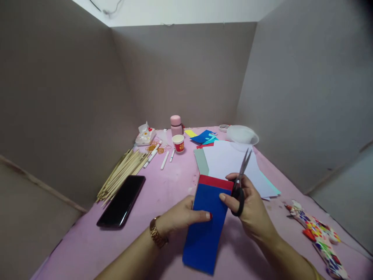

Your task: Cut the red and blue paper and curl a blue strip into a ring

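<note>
A blue sheet [204,229], with a red sheet [215,182] showing past its far edge, lies near the front of the pink table [163,186]. The left hand [180,216] clamps its left edge, thumb on top. The right hand [247,206] is closed through the handles of black scissors [240,182], whose blades are slightly parted and point away, off the paper. The work looks paused before a cut, which would need the blades turned onto an edge. White paper [233,167] lies just beyond and could get in the way. A phone [122,201], sticks [122,171], a cup [178,143] and a clear bowl [243,136] sit well apart.
</note>
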A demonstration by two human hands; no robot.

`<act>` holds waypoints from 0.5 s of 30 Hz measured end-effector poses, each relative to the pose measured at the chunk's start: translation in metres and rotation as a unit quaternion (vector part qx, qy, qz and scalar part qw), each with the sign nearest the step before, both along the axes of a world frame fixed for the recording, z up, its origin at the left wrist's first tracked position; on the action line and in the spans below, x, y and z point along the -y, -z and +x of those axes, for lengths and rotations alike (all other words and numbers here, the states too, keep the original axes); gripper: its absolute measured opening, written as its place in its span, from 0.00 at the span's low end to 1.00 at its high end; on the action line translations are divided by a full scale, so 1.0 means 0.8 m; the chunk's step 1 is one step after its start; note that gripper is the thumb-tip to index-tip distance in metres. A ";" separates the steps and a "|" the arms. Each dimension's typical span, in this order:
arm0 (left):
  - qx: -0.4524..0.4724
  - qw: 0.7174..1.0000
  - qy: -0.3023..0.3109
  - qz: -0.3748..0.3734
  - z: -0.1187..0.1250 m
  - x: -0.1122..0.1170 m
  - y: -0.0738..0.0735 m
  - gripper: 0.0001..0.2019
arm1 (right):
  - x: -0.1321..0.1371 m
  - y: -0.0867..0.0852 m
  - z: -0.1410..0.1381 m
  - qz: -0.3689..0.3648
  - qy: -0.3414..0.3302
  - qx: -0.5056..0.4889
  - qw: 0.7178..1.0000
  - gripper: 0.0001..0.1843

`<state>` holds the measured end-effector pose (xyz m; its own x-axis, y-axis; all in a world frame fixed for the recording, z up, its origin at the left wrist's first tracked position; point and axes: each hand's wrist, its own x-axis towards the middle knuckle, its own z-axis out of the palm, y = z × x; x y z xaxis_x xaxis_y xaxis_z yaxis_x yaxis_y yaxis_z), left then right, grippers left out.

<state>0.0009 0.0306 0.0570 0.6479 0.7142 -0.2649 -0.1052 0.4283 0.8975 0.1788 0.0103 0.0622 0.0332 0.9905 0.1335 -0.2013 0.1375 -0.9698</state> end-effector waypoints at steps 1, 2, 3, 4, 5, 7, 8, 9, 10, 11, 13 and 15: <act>-0.011 0.999 -0.024 0.034 0.000 -0.001 -0.003 0.13 | 0.003 -0.008 0.001 0.024 0.012 0.031 0.999 0.19; -0.021 0.997 -0.043 0.065 -0.001 -0.001 -0.005 0.12 | 0.007 -0.015 0.001 0.052 0.024 0.061 0.996 0.19; -0.030 0.994 -0.057 0.093 -0.002 0.000 -0.006 0.11 | 0.011 -0.021 0.000 0.079 0.031 0.087 0.993 0.19; -0.037 0.990 -0.069 0.116 -0.003 0.002 -0.005 0.12 | 0.015 -0.024 -0.001 0.103 0.031 0.106 0.988 0.18; -0.044 0.987 -0.078 0.135 -0.005 0.004 -0.002 0.12 | 0.018 -0.026 -0.003 0.118 0.021 0.117 0.986 0.18; -0.054 0.982 -0.089 0.159 -0.006 0.008 0.008 0.11 | 0.021 -0.025 -0.007 0.117 -0.013 0.114 0.987 0.17; -0.057 0.980 -0.093 0.166 -0.007 0.010 0.015 0.11 | 0.021 -0.023 -0.009 0.106 -0.027 0.107 0.988 0.17; -0.060 0.979 -0.097 0.172 -0.007 0.012 0.021 0.12 | 0.021 -0.022 -0.010 0.093 -0.034 0.098 0.990 0.17; -0.063 0.977 -0.100 0.176 -0.007 0.013 0.025 0.12 | 0.021 -0.020 -0.012 0.082 -0.034 0.089 0.992 0.17; -0.065 0.976 -0.104 0.181 -0.008 0.014 0.029 0.13 | 0.021 -0.020 -0.013 0.074 -0.032 0.081 0.993 0.17; -0.074 0.972 -0.114 0.189 -0.008 0.016 0.030 0.12 | 0.021 -0.022 -0.015 0.073 -0.035 0.077 0.994 0.17; -0.081 0.970 -0.121 0.196 -0.008 0.019 0.027 0.11 | 0.022 -0.024 -0.017 0.081 -0.062 0.083 0.991 0.18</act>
